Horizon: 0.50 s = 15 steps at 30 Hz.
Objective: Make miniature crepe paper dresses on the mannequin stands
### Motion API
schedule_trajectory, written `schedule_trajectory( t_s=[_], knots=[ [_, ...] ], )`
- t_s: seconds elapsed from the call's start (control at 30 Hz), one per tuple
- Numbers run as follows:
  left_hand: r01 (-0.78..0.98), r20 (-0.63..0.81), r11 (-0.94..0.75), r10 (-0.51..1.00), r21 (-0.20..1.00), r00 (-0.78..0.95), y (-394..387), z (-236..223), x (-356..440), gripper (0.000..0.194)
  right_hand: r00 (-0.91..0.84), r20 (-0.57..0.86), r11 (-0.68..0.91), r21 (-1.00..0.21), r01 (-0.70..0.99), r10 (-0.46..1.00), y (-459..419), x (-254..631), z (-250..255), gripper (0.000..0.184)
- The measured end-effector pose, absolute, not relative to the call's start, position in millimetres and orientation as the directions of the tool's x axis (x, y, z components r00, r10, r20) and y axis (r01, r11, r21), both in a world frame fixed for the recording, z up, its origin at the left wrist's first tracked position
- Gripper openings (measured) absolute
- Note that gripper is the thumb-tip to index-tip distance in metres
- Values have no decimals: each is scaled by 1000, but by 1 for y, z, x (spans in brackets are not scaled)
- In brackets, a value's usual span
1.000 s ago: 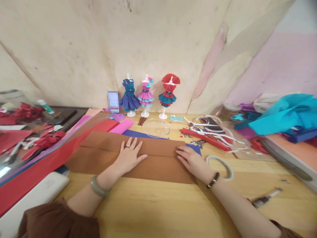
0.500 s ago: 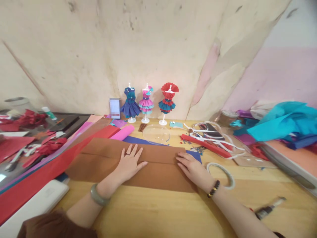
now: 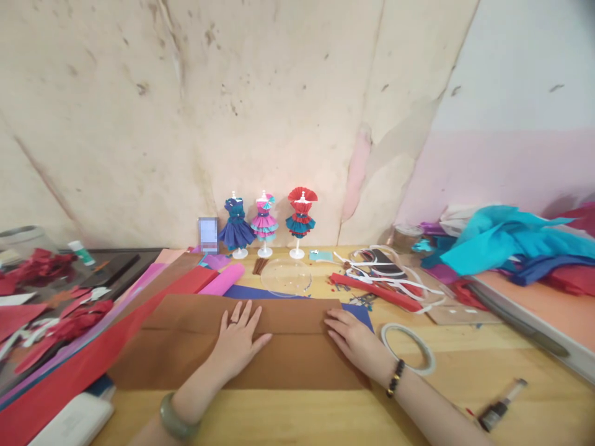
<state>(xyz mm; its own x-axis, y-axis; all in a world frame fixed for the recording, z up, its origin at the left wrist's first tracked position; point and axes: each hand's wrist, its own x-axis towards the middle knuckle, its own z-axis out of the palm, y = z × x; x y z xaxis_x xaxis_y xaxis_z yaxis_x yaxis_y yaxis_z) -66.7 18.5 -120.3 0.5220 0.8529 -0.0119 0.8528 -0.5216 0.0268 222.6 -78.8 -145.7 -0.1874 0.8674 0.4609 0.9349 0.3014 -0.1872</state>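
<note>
I see the brown sheet (image 3: pixel 288 365) lying flat on the wooden surface (image 3: pixel 279 418), directly under both hands; it is matte and smooth, and I cannot tell whether it is paper or cloth. A straight crease or edge runs across it, parallel to its long side. My left hand (image 3: pixel 239 337) lies palm down over that line, its grip slack, with fingers spread and thumb apart, holding nothing between them. My right hand (image 3: pixel 356 344) covers the sheet's right edge, fingers slightly bent and close together; I cannot tell whether its grip pinches the edge, since the underside is hidden. A blue sheet (image 3: pixel 357 316) pokes out beyond the brown, its middle covered. Behind stand 3 small dress forms (image 3: pixel 264 226) in pleated, ruffled skirts, near a clear round dish (image 3: pixel 263 282) whose thin rim is hard to follow. Just beside my right hand lies a pale ring of tape (image 3: pixel 430 354), and nearer me a dark-handled tool (image 3: pixel 495 412), too blurred for me to name. On the left, a long red sheet (image 3: pixel 69 371) runs out of frame, and a white, smooth, round-cornered object (image 3: pixel 77 421) is cut off at the bottom. Crumpled turquoise material (image 3: pixel 493 241) is heaped at right.
</note>
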Motion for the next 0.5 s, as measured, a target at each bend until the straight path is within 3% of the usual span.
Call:
schedule_trajectory(
  t_s=[0.5],
  knots=[
    [852, -6, -523, 852, 24, 523, 22, -124, -68, 69, -167, 442, 290, -227, 930, 881, -77, 223, -151, 28]
  ],
)
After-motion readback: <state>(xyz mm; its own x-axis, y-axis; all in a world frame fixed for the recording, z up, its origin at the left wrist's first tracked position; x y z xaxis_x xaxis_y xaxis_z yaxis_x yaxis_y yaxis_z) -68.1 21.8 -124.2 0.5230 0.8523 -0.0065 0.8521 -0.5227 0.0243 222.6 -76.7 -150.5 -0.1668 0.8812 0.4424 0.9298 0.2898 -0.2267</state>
